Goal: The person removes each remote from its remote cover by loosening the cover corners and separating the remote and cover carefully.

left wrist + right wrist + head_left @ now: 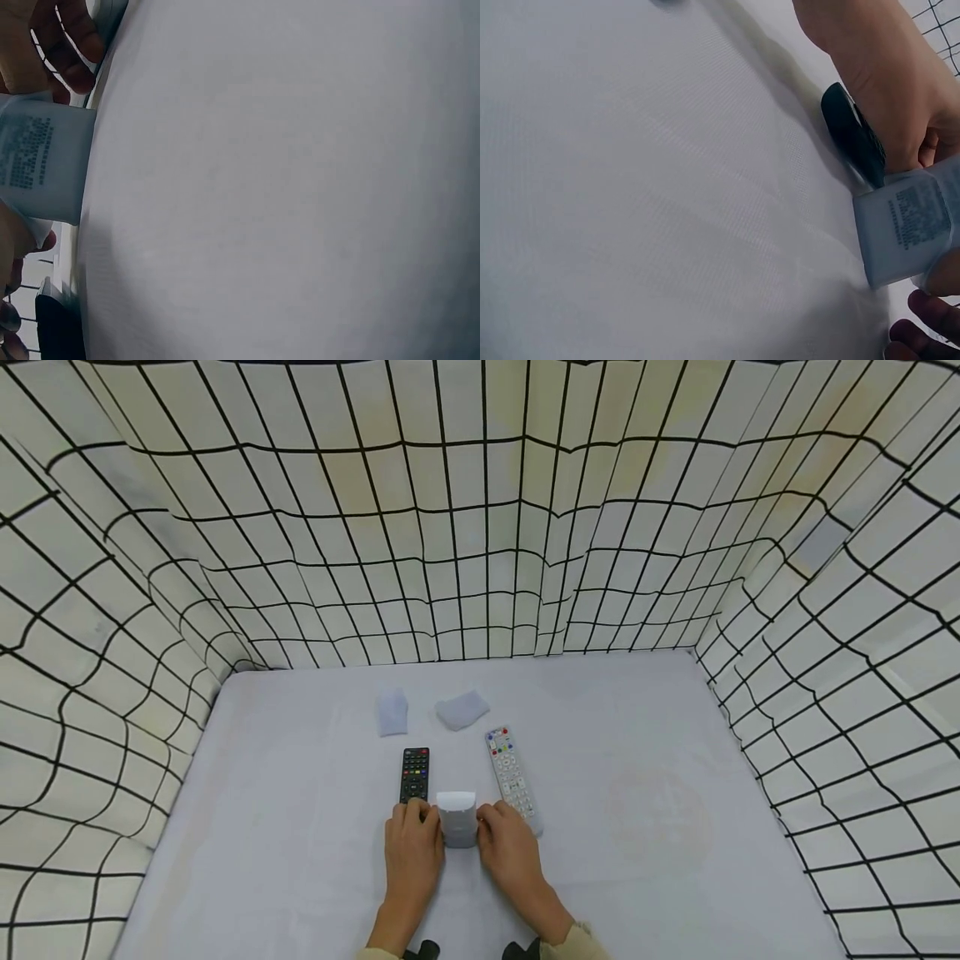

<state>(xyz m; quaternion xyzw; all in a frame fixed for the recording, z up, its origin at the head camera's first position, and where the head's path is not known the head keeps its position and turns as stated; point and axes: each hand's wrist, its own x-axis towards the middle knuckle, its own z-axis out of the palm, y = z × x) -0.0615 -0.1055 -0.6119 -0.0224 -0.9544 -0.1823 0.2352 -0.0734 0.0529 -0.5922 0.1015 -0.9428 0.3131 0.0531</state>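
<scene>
A small white block-shaped thing (459,831) stands on the table between my hands, with printed text on its near face. A thin white sleeve (955,196) is partly round it. My left hand (414,847) pinches it on the left side, near the lower end of a black remote control (415,772). On the other side my right hand (512,856) pinches it with thumb and fingers, next to a white remote control (510,768). In the left wrist view the printed block (56,161) shows between both hands; part of it is cut off there.
Two flat, pale pieces lie beyond the remotes, a left one (392,712) and a right one (462,710). They sit on a white-covered table (637,827). Walls of white cloth with a black grid (480,543) rise along its back and sides.
</scene>
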